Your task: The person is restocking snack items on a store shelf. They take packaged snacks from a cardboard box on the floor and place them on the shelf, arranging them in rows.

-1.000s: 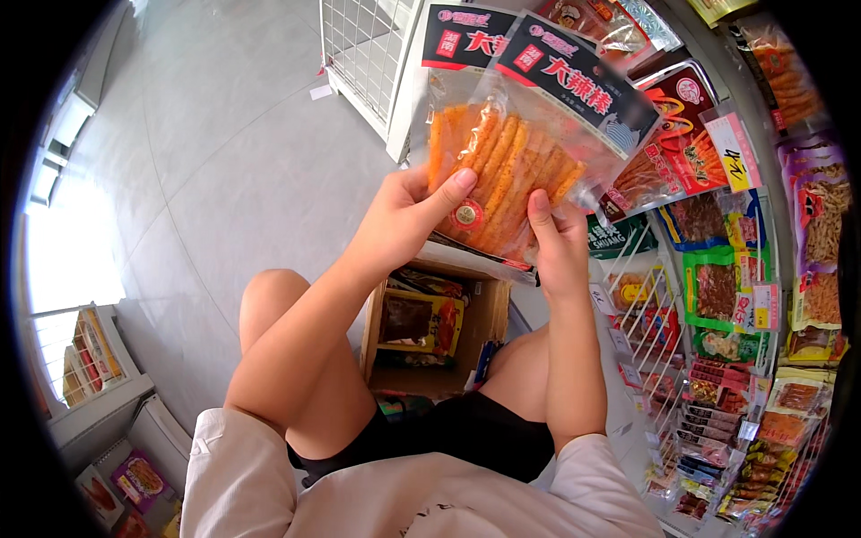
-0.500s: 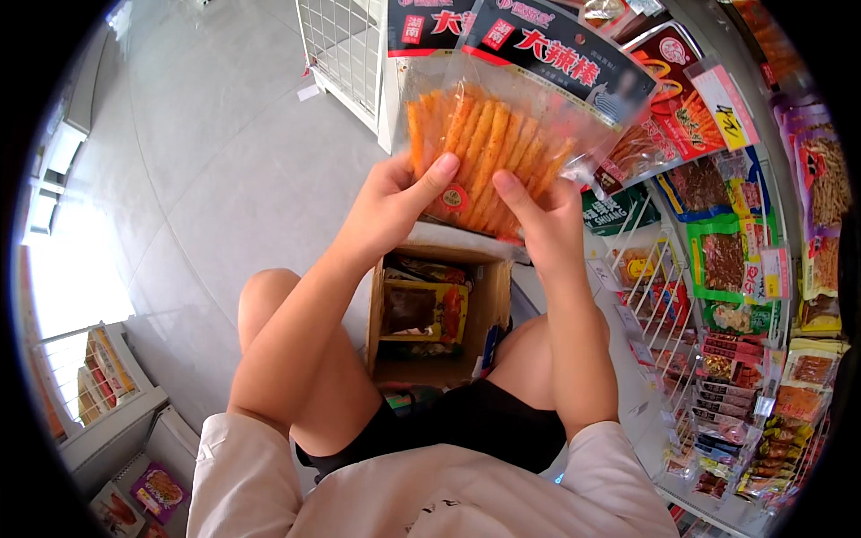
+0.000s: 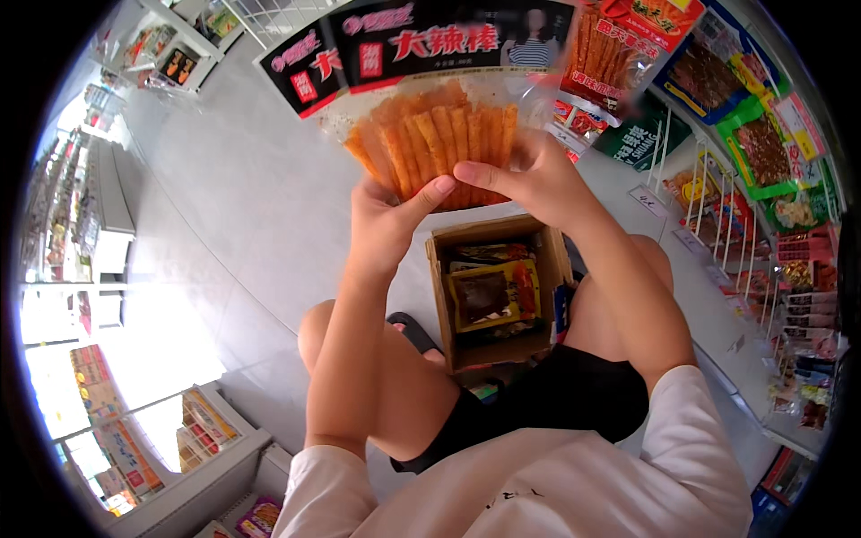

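Note:
Two clear snack packets of orange seasoned sticks overlap in front of me, each with a black header. The front packet (image 3: 439,134) covers most of the rear packet (image 3: 300,76), whose header juts out at the left. My left hand (image 3: 387,215) grips their lower left edge, thumb on top. My right hand (image 3: 543,179) pinches the lower right, its thumb nearly meeting the left one. Fingers under the packets are hidden. Below, between my knees, an open cardboard box (image 3: 437,296) holds several flat packets, among them a yellow-edged packet (image 3: 491,296) on top.
At right, a shelf rack (image 3: 762,314) carries rows of packaged snacks behind white wire dividers. A red snack packet (image 3: 610,58) sits just beyond my right hand. More shelves (image 3: 112,188) line the left side. My foot in a black sandal (image 3: 414,334) rests beside the box.
The view has swung left, so the rack sits farther right. The packets have turned from a slant to nearly level, and my thumbs have come closer together. Both hands keep their hold.

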Available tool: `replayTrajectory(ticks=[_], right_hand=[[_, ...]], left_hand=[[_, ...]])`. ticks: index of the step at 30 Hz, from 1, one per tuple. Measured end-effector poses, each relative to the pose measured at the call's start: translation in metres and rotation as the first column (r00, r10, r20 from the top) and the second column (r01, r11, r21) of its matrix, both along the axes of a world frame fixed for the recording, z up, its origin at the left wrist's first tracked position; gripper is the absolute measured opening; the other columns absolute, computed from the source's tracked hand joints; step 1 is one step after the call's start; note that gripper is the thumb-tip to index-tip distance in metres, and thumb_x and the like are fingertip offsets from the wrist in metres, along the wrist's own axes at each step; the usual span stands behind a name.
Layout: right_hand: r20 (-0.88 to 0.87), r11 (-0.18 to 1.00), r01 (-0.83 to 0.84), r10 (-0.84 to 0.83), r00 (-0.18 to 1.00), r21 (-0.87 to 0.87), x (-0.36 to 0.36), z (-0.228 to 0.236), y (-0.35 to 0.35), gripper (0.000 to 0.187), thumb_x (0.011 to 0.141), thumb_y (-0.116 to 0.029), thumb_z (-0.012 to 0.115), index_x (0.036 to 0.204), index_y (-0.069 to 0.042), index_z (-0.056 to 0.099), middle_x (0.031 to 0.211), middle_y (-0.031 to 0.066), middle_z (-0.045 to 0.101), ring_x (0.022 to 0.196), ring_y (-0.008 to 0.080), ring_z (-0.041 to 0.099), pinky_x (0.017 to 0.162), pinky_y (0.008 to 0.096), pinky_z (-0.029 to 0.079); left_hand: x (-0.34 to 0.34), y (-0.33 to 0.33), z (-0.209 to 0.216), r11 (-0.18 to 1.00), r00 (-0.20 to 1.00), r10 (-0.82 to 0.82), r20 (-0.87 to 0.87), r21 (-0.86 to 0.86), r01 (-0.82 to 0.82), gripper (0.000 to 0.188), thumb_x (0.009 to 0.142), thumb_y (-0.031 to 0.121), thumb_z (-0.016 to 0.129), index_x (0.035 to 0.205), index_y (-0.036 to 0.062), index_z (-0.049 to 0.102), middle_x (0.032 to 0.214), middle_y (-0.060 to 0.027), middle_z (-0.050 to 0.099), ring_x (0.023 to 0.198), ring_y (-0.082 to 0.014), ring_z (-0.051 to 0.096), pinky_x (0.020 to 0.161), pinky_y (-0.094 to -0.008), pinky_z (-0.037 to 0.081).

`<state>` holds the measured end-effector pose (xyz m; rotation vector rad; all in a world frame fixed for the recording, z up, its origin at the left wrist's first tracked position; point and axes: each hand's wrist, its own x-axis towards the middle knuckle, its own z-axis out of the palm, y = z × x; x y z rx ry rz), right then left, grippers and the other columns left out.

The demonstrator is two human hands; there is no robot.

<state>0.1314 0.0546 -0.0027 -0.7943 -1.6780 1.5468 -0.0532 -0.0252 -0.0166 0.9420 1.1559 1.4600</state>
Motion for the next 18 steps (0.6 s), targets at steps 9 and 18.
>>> replayTrajectory(ticks=[9,18], right_hand=[[-0.225,1.000,0.012,-0.010,0.974,0.008,0.003,0.000,0.009,0.031,0.089,-0.020,0.080,0.113,-0.001,0.074,0.104,0.0051,0.075,0.092,0.0099,0.067,0.082,0.0259,0.054],[-0.090,0.999,0.040,-0.042,0.995,-0.019,0.002,-0.001,0.006,0.036,0.087,-0.028,0.082,0.105,0.002,0.075,0.094,0.0067,0.076,0.084,0.0100,0.067,0.077,0.0259,0.053]], left_hand=[[-0.001,0.002,-0.011,0.999,0.981,-0.038,-0.192,-0.032,0.032,0.030,0.086,0.016,0.084,0.108,-0.0009,0.071,0.099,-0.0051,0.074,0.092,-0.0121,0.067,0.085,-0.0286,0.053],[-0.010,0.007,-0.022,0.999,1.000,0.006,-0.029,0.038,-0.005,0.054,0.089,0.023,0.081,0.131,-0.0005,0.057,0.119,-0.0097,0.068,0.106,-0.0169,0.065,0.090,-0.0320,0.052]])
